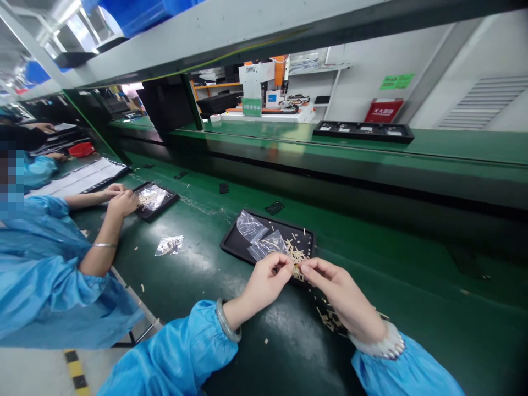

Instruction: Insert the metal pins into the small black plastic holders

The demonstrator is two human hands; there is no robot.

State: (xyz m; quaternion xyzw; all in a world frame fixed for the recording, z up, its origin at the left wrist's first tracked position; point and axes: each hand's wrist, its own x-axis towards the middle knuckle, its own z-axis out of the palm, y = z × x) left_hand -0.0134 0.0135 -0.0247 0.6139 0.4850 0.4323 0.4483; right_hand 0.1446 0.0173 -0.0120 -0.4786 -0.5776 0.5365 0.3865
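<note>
Black tray (307,237): landmark, on green bench. Left hand (264,283) & right hand (334,289) at tray's near edge, fingertips of both pinched on small tan strips (295,258). Clear bags (258,234) inside tray. Co-worker's hands (117,198) well left of tray.

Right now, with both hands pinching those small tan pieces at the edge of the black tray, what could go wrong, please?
1. The left hand and right hand work at the near rim of the black tray, so tan pieces may drop onto the green bench, where some already lie scattered.
2. The clear bags lie loose in the tray and could slide off if nudged.
</note>
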